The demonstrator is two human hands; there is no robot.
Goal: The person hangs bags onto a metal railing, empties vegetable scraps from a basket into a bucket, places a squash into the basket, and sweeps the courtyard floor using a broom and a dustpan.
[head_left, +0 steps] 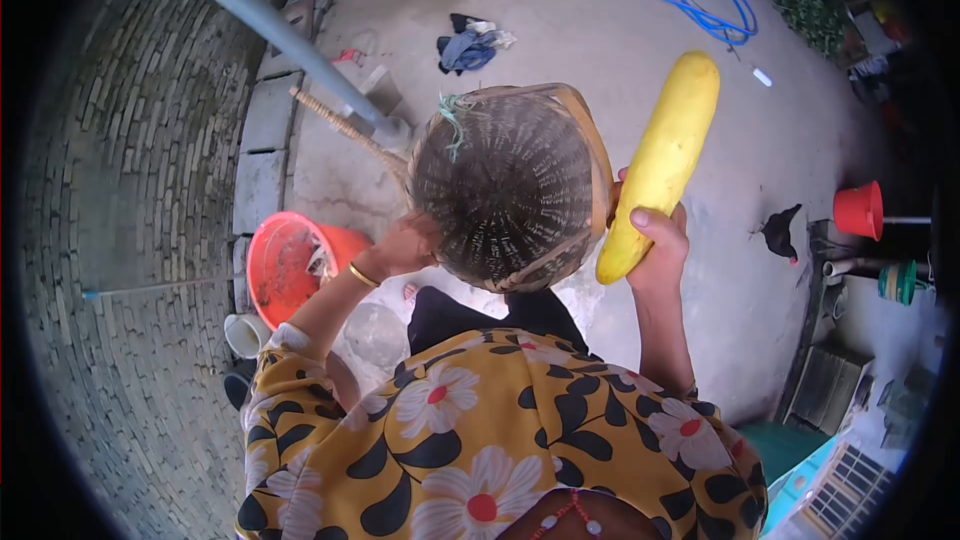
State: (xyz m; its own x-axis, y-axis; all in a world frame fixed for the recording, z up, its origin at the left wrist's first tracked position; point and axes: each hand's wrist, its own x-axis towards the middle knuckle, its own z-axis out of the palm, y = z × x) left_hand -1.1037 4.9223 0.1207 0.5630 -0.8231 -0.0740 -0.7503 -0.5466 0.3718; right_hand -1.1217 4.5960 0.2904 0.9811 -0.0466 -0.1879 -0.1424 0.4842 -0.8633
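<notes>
My right hand point(662, 250) is closed around the lower part of a long, thick yellow cucumber point(672, 145), its thumb across the front. The cucumber tilts up and to the right, beside the basket's right rim. A round woven wicker basket point(510, 175) faces me with its inside showing; I see nothing in it. My left hand point(405, 245) grips the basket's left rim, some fingers hidden behind it. Green string point(454, 125) is tied at the upper left of the rim, and a curved wooden handle point(592, 145) runs along the right side.
An orange-red bucket point(265, 265) with debris inside stands at my left, near a brick wall point(130, 190). A grey pole point(270, 25) rises beyond it. Crumpled cloth point(467, 47), a blue hose point(700, 15) and a black hen point(782, 232) are on the concrete. A red bucket point(857, 212) is at right.
</notes>
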